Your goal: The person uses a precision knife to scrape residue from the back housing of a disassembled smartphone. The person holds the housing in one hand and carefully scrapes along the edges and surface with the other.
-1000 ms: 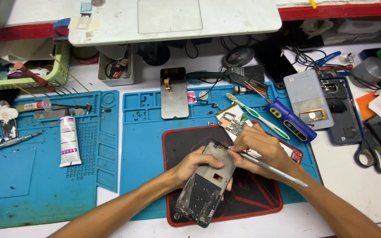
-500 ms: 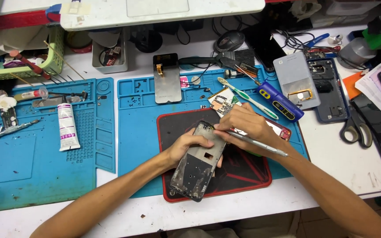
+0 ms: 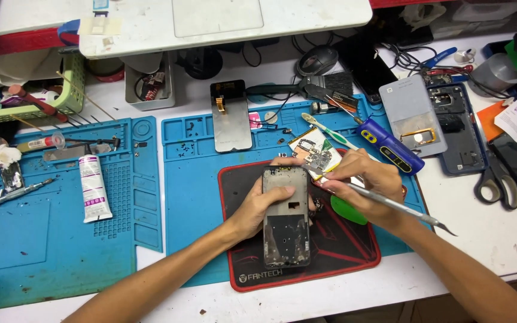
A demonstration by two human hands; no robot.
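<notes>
Head view, left hand (image 3: 257, 206): I'm gripping the phone frame (image 3: 286, 216) upright over the black mat (image 3: 354, 251).
Right hand (image 3: 363, 182): pinching the metal pry tool (image 3: 390, 205), tip at the frame's top edge.
Risk: tip probably slipping, gouging the frame.

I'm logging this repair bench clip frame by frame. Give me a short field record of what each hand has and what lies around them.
left hand: holds the phone frame upright over the black mat
right hand: grips a metal tool, tip at the frame's top edge
behind hands: circuit board, toothbrush, blue screwdriver
left mat: white tube
right edge: scissors
</notes>
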